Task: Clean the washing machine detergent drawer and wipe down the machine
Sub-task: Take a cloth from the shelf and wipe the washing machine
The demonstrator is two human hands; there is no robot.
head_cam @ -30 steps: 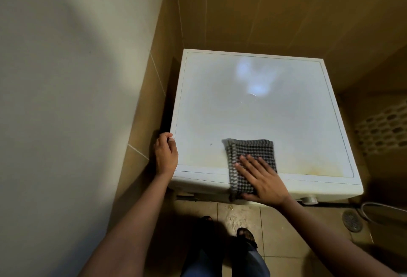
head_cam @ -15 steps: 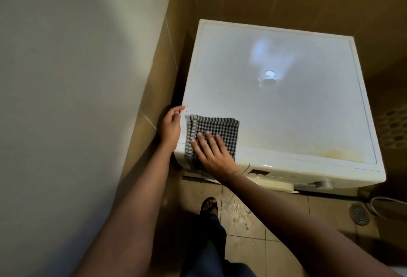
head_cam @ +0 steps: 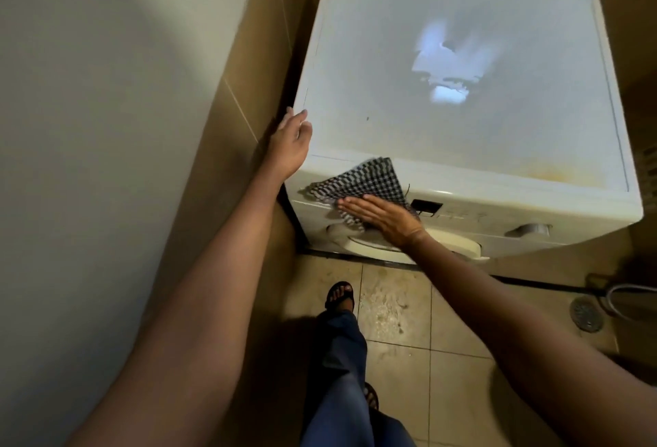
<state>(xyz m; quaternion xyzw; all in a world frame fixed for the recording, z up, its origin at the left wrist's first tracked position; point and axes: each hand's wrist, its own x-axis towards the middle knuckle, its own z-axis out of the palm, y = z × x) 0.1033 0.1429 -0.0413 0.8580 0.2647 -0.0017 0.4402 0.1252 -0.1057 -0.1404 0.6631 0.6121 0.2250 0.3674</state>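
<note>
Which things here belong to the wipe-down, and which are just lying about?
Job: washing machine; checked cloth over its front edge; right hand pressing the cloth flat; left hand resting on the machine's left edge.
Lying about: floor drain; hose beside it.

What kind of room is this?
Probably a bathroom or laundry corner: a washer stands against tiled walls, with a floor drain nearby.
</note>
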